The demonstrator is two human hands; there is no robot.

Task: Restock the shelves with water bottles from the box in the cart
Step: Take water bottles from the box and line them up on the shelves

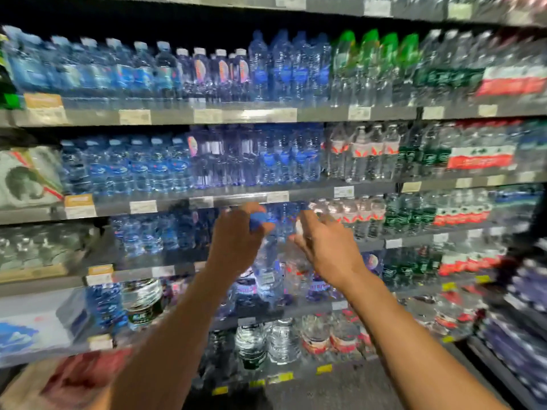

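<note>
Your left hand (236,241) grips a blue-capped water bottle (268,270) at the third shelf's front edge (177,204), your right hand (322,247) loose-fingered beside it; most shelves look full, this one unplaced.

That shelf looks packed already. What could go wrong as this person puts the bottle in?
1. The left hand grips the blue-capped bottle near its top, so the long body hanging below could swing and bump the shelf edge.
2. The rows of bottles behind stand tightly packed; pushing one in might topple its neighbours.
3. The right hand reaches in with loose fingers beside the bottle, so it may not steady it in time if it slips.
</note>
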